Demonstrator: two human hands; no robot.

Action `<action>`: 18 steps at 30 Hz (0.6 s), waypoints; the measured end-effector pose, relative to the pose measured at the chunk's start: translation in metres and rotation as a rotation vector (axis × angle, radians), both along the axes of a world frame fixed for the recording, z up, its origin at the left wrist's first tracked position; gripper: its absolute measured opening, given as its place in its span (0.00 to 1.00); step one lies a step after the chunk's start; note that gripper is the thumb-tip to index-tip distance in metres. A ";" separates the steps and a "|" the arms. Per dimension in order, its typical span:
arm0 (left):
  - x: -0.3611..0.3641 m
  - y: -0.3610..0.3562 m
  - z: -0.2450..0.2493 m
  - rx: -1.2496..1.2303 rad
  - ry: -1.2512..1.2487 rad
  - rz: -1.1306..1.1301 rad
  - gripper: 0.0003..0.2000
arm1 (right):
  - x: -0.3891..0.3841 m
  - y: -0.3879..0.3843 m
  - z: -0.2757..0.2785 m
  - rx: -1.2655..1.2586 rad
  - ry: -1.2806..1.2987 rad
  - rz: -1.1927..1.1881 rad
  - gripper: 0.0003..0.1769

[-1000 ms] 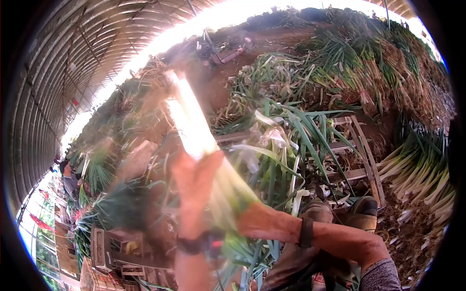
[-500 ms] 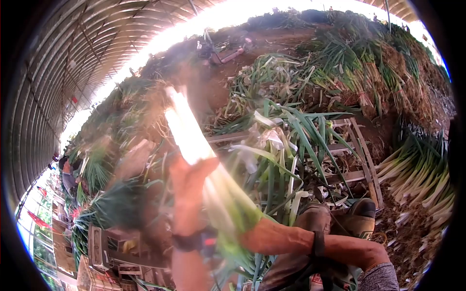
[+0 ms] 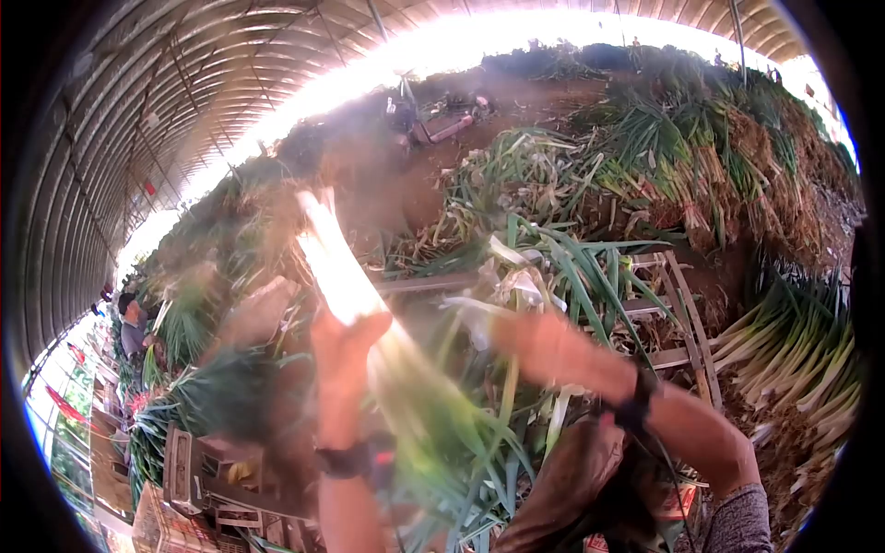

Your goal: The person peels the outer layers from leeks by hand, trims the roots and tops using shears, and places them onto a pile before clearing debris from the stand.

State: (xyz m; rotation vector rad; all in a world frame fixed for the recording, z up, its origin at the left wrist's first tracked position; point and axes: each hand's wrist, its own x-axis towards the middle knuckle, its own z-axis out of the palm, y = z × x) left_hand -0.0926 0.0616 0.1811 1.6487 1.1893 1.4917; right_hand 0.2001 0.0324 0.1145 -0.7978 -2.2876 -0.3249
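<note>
In the head view, my left hand (image 3: pixel 346 346) is wrapped round the white stems of a few long green onions (image 3: pixel 346 276). Their root ends point up and away, and the green leaves hang down toward my lap. My right hand (image 3: pixel 539 348) is over the heap of loose onion leaves and skins (image 3: pixel 590 286), apart from the held onions. Motion smears its fingers, and whether they grip anything is not visible. Pale torn skins (image 3: pixel 521 286) lie just beyond it.
A wooden frame (image 3: pixel 687 313) supports the leaf heap. Rows of green onions (image 3: pixel 784 346) lie at right, with large piles (image 3: pixel 682 138) behind. Crates (image 3: pixel 184 470) stand at lower left near dark green bundles (image 3: pixel 221 396). Another person (image 3: pixel 134 323) is at far left.
My right hand has left the green part of the held onions and moved up and right over the loose leaves. My left hand keeps its hold. The camera view has tilted slightly upward.
</note>
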 end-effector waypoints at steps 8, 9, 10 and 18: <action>0.007 -0.008 0.003 -0.059 0.017 0.054 0.16 | 0.055 0.039 0.090 -0.526 0.245 -0.517 0.36; 0.009 -0.011 0.003 -0.076 0.017 0.010 0.16 | 0.047 0.027 0.089 -0.519 0.175 -0.526 0.37; 0.013 -0.015 0.006 -0.083 0.021 -0.029 0.16 | 0.045 0.020 0.078 -0.342 0.146 -0.414 0.35; 0.030 0.007 -0.024 -0.002 -0.021 -0.448 0.14 | -0.019 -0.025 0.116 0.582 -0.398 -0.097 0.35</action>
